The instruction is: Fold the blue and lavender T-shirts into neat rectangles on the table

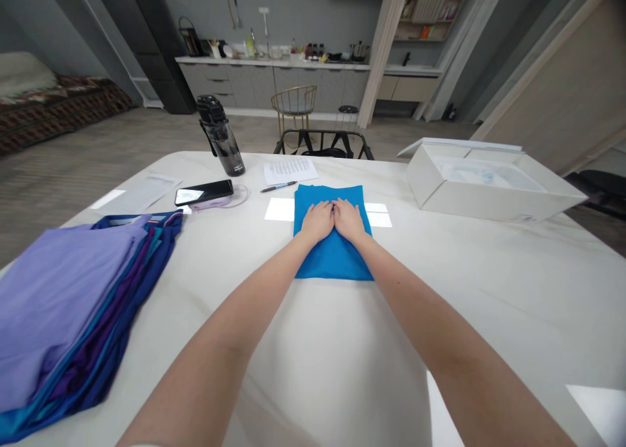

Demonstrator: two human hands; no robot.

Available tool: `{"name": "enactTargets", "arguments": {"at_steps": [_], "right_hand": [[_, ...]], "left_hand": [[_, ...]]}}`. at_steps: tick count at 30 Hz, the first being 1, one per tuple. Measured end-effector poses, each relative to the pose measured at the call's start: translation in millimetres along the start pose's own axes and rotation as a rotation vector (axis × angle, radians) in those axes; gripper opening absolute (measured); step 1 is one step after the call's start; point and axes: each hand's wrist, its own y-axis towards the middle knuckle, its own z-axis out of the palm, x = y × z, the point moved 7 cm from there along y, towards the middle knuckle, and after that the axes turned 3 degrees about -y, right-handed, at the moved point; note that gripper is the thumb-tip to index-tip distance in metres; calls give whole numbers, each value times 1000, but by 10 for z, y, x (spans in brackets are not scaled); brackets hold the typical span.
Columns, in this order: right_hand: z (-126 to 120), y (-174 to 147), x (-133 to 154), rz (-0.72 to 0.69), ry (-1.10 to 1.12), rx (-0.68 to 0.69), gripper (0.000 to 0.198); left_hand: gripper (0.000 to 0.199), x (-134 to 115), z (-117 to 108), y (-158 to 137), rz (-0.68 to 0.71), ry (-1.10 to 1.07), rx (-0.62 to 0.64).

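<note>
A blue piece of clothing [332, 261], folded into a flat rectangle, lies on the white table [235, 251] in front of me. My left hand [319, 220] rests palm down on its middle, fingers stretched forward. Right beside it, my right hand [349, 218] presses flat on the same cloth, and the two hands touch along their inner sides. Neither hand grips the fabric. On the left of the table sits a stack of clothes, with a lavender garment [73, 277] on top and purple, teal and navy ones under it.
An open white box [469, 196] with something in clear plastic stands at the right. Toward the back left are a dark water bottle [225, 140], a phone [204, 192], a pen [278, 187] and printed paper [291, 171]. A black chair [325, 143] stands beyond the far edge.
</note>
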Motion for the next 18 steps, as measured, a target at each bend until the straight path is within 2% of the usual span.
{"name": "enactTargets", "arguments": {"at_steps": [4,9,12,15,18], "right_hand": [[49,-261,42,29,-43,19,58],[22,-476,-105,79,-68,69,65],[-34,-610,-153,94,-72,67,67],[-141,-757,-72,6,-92,-20,61],[-151,-899,67,-124,-76,-17,53]], "left_hand": [[56,62,48,-249,-19,95,-2],[61,200,-24,-510,-51,172,-6],[60,145,-98,-641,15,199,-31],[49,-37,-110,-764,175,199,-10],[46,-149,-62,-842,159,176,42]]}}
